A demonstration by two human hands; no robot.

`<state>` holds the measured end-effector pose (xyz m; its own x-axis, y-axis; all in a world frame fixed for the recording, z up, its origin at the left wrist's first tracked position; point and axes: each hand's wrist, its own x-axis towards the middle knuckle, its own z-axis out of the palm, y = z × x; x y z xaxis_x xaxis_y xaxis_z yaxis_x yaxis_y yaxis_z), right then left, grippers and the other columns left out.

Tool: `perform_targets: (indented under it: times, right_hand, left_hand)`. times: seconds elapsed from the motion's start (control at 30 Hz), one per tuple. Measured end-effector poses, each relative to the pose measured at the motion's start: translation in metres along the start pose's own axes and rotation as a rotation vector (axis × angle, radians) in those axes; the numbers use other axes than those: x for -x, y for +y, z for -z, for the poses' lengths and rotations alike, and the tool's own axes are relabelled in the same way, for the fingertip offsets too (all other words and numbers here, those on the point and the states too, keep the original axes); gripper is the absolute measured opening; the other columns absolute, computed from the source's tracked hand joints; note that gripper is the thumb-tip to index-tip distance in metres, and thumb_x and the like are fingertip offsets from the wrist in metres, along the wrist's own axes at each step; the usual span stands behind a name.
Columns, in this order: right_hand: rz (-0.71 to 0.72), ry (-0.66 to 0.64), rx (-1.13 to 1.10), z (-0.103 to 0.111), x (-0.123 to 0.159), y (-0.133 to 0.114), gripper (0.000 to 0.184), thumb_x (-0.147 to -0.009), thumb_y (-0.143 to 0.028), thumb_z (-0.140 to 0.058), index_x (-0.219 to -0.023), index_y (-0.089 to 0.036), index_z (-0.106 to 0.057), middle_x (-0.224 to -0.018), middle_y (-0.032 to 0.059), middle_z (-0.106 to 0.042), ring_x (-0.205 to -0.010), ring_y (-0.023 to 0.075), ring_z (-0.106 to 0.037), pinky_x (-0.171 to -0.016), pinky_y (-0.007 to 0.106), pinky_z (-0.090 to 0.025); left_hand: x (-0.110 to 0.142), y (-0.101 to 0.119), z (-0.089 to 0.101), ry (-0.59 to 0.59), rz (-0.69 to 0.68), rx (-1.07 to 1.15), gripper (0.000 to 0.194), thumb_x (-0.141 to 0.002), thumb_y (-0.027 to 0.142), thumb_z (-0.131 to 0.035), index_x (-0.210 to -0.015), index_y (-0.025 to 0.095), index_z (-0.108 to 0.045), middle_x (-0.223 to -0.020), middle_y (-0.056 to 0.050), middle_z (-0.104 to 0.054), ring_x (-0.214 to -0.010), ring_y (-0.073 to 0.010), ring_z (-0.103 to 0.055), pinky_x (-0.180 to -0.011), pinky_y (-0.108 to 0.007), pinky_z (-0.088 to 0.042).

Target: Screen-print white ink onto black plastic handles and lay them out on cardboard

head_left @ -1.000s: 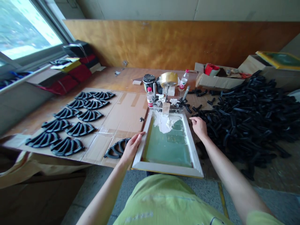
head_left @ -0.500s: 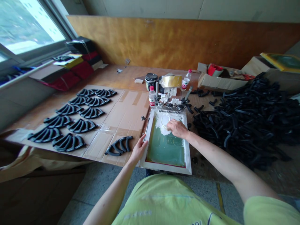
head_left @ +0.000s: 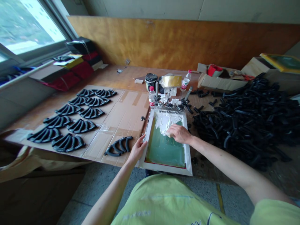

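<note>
A screen printing frame (head_left: 188, 156) with a white border and green mesh lies flat before me, fixed to hinge clamps (head_left: 171, 107) at its far end. White ink (head_left: 161, 123) is smeared over the mesh's far part. My right hand (head_left: 180, 133) is closed round a small pale squeegee (head_left: 168, 134), pressed against the mesh at the ink's near edge; its grip is mostly hidden by the fingers. At the frame's left side, my left hand (head_left: 137, 149) grips the border. A black fan-shaped ribbed part (head_left: 119, 146) lies on cardboard left of that hand.
Several more fan-shaped parts (head_left: 82, 125) stand in rows on the cardboard sheet (head_left: 122, 112). To the right is a big heap of black pieces (head_left: 243, 122). Behind the frame are bottles (head_left: 152, 97), an ink tub (head_left: 151, 82) and a tape roll (head_left: 172, 81). An open carton (head_left: 222, 82) sits farther back.
The frame has come down flat. My right hand moved from beside it onto the mesh, took hold of the squeegee, and drew it slightly toward me. My left hand stayed at the left border.
</note>
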<state>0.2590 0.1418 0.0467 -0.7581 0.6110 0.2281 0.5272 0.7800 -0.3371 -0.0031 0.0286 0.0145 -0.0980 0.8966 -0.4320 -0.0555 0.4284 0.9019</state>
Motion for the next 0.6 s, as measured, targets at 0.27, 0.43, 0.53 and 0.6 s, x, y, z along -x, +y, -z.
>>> perform_targets:
  times: [0.27, 0.43, 0.53, 0.6]
  right_hand:
    - [-0.391, 0.233, 0.025, 0.058, -0.065, 0.049, 0.055, -0.081, -0.030, -0.067, -0.133, -0.031, -0.052, -0.103, 0.0022, -0.068, -0.085, 0.0190, -0.062, -0.078, 0.029, -0.046]
    - [-0.786, 0.478, -0.076, 0.071, -0.007, 0.102, 0.030, -0.090, -0.029, -0.046, -0.110, -0.017, -0.065, -0.085, 0.0064, -0.070, -0.078, 0.0196, -0.064, -0.076, 0.032, -0.049]
    - [-0.901, 0.406, -0.122, 0.039, 0.028, 0.104, 0.025, -0.088, -0.031, -0.050, -0.101, -0.018, -0.066, -0.082, 0.0064, -0.070, -0.079, 0.0207, -0.064, -0.076, 0.033, -0.049]
    - [-0.750, 0.278, -0.166, 0.012, 0.037, 0.088, 0.025, -0.085, -0.033, -0.057, -0.104, -0.020, -0.065, -0.086, 0.0050, -0.069, -0.082, 0.0199, -0.064, -0.079, 0.033, -0.049]
  left_hand:
    - [0.022, 0.068, 0.007, -0.051, -0.041, 0.046, 0.065, -0.075, 0.059, -0.063, -0.129, 0.022, -0.056, -0.089, -0.004, -0.070, -0.065, -0.0156, -0.062, -0.052, -0.022, -0.045]
    - [0.011, 0.129, -0.012, -0.003, -0.316, 0.211, 0.054, -0.081, 0.063, -0.052, -0.107, 0.018, -0.064, -0.095, -0.005, -0.069, -0.076, -0.0162, -0.064, -0.061, -0.024, -0.050]
    - [-0.006, 0.157, -0.027, -0.041, -0.437, 0.308, 0.051, -0.082, 0.060, -0.053, -0.111, 0.018, -0.059, -0.100, -0.006, -0.068, -0.085, -0.0173, -0.066, -0.065, -0.025, -0.052]
    - [-0.015, 0.162, -0.034, -0.031, -0.402, 0.338, 0.051, -0.084, 0.058, -0.050, -0.115, 0.018, -0.057, -0.093, -0.006, -0.069, -0.080, -0.0162, -0.066, -0.062, -0.024, -0.052]
